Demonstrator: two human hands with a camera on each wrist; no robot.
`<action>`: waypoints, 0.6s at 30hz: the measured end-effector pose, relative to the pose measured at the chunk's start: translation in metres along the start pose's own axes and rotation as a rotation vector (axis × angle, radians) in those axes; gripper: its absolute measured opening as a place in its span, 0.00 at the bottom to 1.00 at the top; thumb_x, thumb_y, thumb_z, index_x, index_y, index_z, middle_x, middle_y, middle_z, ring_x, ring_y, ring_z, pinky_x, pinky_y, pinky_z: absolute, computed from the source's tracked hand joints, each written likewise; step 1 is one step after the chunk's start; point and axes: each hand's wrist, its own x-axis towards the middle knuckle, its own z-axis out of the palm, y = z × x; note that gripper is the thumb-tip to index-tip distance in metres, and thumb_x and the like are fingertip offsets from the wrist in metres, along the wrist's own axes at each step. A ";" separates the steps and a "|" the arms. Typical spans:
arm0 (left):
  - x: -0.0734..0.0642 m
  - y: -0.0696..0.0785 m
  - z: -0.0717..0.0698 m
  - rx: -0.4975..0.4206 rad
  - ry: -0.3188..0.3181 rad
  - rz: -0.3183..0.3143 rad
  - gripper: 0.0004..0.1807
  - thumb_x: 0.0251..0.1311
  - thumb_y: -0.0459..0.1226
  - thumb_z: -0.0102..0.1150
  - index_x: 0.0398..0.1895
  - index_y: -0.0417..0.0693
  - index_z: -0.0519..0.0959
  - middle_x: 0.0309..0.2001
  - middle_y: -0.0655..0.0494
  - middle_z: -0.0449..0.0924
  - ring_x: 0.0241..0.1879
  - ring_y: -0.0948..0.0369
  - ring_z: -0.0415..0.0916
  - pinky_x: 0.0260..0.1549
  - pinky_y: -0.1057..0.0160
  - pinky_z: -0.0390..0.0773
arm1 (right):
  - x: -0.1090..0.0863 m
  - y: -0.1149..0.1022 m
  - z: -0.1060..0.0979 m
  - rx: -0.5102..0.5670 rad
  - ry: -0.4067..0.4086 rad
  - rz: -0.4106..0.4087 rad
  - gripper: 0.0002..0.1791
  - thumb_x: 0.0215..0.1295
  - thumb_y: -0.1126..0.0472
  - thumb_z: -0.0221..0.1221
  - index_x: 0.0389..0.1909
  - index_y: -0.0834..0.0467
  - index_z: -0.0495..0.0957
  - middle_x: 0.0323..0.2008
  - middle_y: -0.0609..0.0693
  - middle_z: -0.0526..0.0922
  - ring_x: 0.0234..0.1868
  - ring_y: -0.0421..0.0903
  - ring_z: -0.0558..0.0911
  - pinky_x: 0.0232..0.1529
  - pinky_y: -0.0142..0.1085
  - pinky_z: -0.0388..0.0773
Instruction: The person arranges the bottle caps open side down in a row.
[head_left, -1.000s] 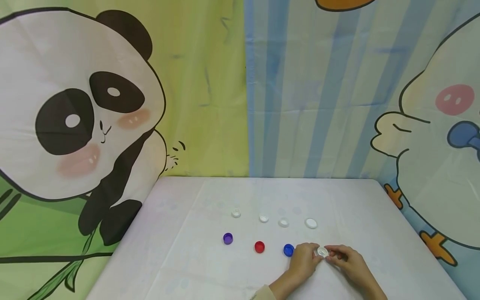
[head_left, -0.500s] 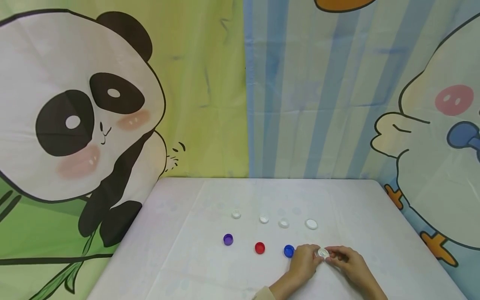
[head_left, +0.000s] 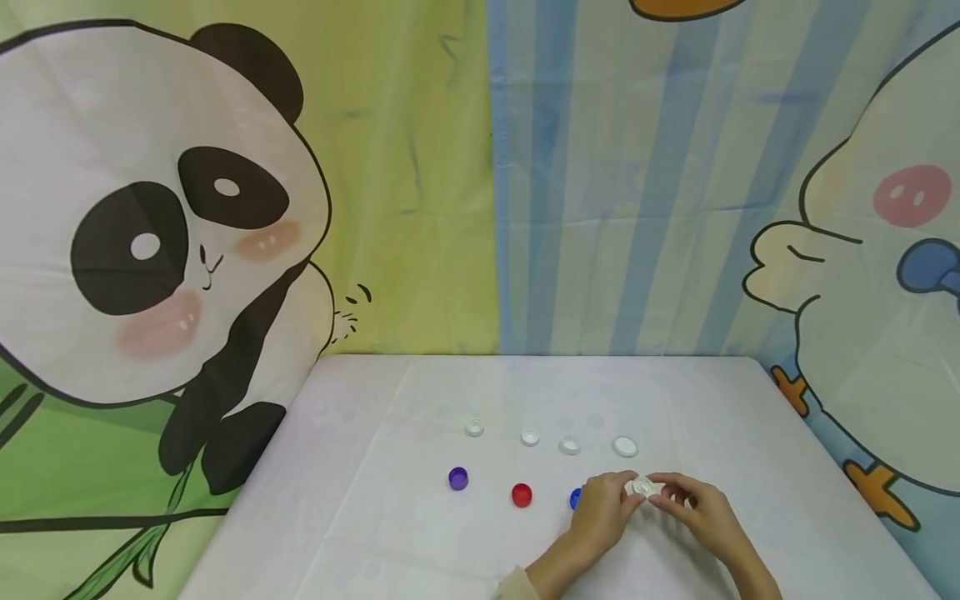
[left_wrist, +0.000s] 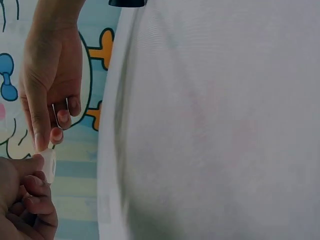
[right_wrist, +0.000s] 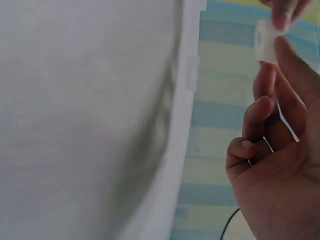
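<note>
A small white round cap [head_left: 643,487] is held between both hands above the white table. My left hand [head_left: 600,512] pinches its left side; in the left wrist view, the thumb and curled fingers are on this cap [left_wrist: 51,167]. My right hand [head_left: 703,512] pinches the other side. The right wrist view shows its thumb and index finger at the white cap [right_wrist: 265,42], with the remaining fingers loosely bent. A blue cap [head_left: 574,497] lies just left of my left hand, which hides part of it.
On the white table [head_left: 390,533] lie a red cap [head_left: 521,495] and a purple cap [head_left: 458,478], further left. Behind them several white round pieces form a row, from a left one [head_left: 474,427] to a larger right one [head_left: 625,447]. Printed curtains [head_left: 420,208] stand behind.
Both hands have risen a little from their lower position, carrying the white cap with them. My left hand now covers more of the blue cap. The other caps stay put.
</note>
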 end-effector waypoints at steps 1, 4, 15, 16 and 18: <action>0.001 0.000 -0.006 -0.013 0.016 0.021 0.14 0.52 0.42 0.61 0.42 0.49 0.80 0.16 0.69 0.69 0.15 0.80 0.56 0.15 0.84 0.57 | 0.001 -0.004 -0.001 0.011 0.000 -0.015 0.13 0.54 0.56 0.62 0.41 0.53 0.79 0.21 0.41 0.73 0.20 0.35 0.68 0.19 0.28 0.66; 0.004 0.002 -0.025 -0.046 0.056 0.061 0.14 0.52 0.41 0.61 0.42 0.47 0.80 0.17 0.68 0.69 0.16 0.80 0.56 0.14 0.84 0.57 | 0.005 -0.023 -0.005 0.016 0.023 -0.056 0.13 0.54 0.57 0.62 0.41 0.52 0.79 0.21 0.41 0.73 0.21 0.36 0.68 0.20 0.29 0.66; 0.002 -0.004 -0.077 -0.352 0.098 0.097 0.14 0.56 0.42 0.57 0.44 0.47 0.79 0.16 0.65 0.72 0.16 0.79 0.60 0.14 0.82 0.64 | 0.007 -0.107 -0.017 0.050 0.085 -0.167 0.13 0.50 0.65 0.64 0.40 0.56 0.79 0.20 0.42 0.72 0.24 0.37 0.67 0.24 0.29 0.65; 0.001 -0.005 -0.082 -0.366 0.095 0.098 0.15 0.56 0.42 0.57 0.44 0.47 0.80 0.17 0.65 0.72 0.16 0.79 0.60 0.14 0.81 0.65 | 0.008 -0.111 -0.016 0.064 0.085 -0.180 0.14 0.50 0.65 0.64 0.40 0.56 0.79 0.20 0.42 0.72 0.24 0.37 0.67 0.24 0.29 0.65; -0.001 -0.007 -0.091 -0.385 0.090 0.105 0.15 0.56 0.43 0.57 0.45 0.47 0.79 0.17 0.65 0.73 0.16 0.79 0.61 0.14 0.81 0.66 | 0.008 -0.118 -0.014 0.084 0.084 -0.200 0.14 0.49 0.66 0.64 0.40 0.56 0.79 0.21 0.41 0.72 0.24 0.36 0.67 0.24 0.29 0.65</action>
